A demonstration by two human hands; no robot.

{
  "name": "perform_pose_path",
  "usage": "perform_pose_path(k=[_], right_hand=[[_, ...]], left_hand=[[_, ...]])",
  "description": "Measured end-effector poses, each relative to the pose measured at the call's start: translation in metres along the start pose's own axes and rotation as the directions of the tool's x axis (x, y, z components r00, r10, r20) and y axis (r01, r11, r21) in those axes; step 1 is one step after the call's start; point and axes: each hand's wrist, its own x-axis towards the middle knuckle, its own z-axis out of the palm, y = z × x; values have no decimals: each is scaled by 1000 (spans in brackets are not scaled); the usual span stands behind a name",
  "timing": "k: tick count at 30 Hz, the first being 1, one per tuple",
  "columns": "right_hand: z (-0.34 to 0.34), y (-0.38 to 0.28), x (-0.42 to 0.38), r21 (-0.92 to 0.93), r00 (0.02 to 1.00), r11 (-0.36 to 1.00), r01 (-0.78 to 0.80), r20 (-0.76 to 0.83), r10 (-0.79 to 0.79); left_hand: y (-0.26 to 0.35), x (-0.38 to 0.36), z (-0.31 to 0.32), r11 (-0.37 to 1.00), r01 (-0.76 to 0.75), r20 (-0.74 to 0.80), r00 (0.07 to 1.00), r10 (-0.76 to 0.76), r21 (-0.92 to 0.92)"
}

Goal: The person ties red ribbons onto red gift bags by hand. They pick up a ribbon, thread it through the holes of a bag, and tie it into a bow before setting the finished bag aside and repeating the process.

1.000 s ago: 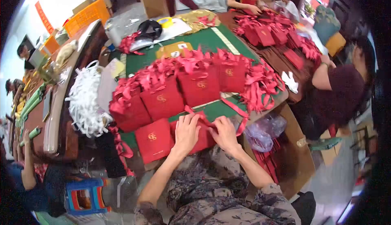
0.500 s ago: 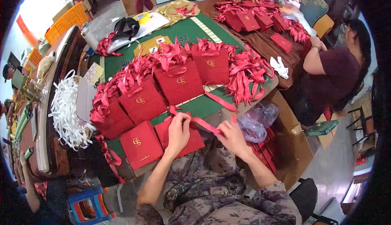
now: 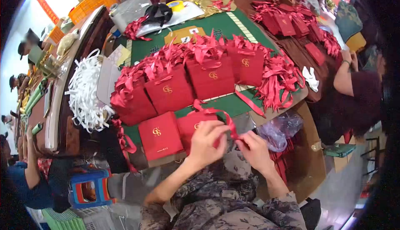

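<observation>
A pink-red ribbon [image 3: 227, 121] runs from the top of a red gift bag [image 3: 185, 125] lying flat at the table's near edge. My right hand [image 3: 254, 150] is closed, pinching the ribbon near its end between thumb and fingertips. Just left of it, my left hand [image 3: 208, 143] has curled fingers with a gap to the thumb, fingertips right by the ribbon; it covers part of the bag. Beside that bag lies another flat red gift bag [image 3: 160, 136] with a gold logo. Behind them stands a row of red bags [image 3: 214, 78] topped with ribbon handles.
White ribbons [image 3: 85, 94] heap at the left beside a box. Loose red ribbons [image 3: 277, 82] bunch at the right of the row. A cardboard box [image 3: 310, 146] with plastic wrap stands at my right. Another person [image 3: 360, 92] sits at the right, near more red bags [image 3: 287, 24].
My left hand has moved off the ribbon near the bag's top, toward my right hand. The two hands are closer together, and the view has shifted left.
</observation>
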Motion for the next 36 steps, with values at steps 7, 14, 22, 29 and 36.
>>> perform_pose_path(k=[7, 14, 22, 29, 36], right_hand=[[7, -6, 22, 31, 992, 992, 119, 39, -120], [2, -8, 14, 466, 951, 837, -288, 38, 306], [23, -17, 24, 747, 951, 653, -127, -96, 295], [8, -21, 34, 521, 990, 845, -120, -6, 144], [75, -13, 47, 182, 1000, 983, 6, -19, -2]], left_hand=[[1, -4, -2, 896, 376, 338, 896, -287, -238], [-16, -20, 3, 812, 497, 299, 860, -413, -306], [-20, -41, 19, 682, 585, 329, 811, -483, -440], [-50, -15, -47, 964, 226, 78, 968, -239, 139], [-94, -14, -50, 752, 96, 197, 936, -291, 652]])
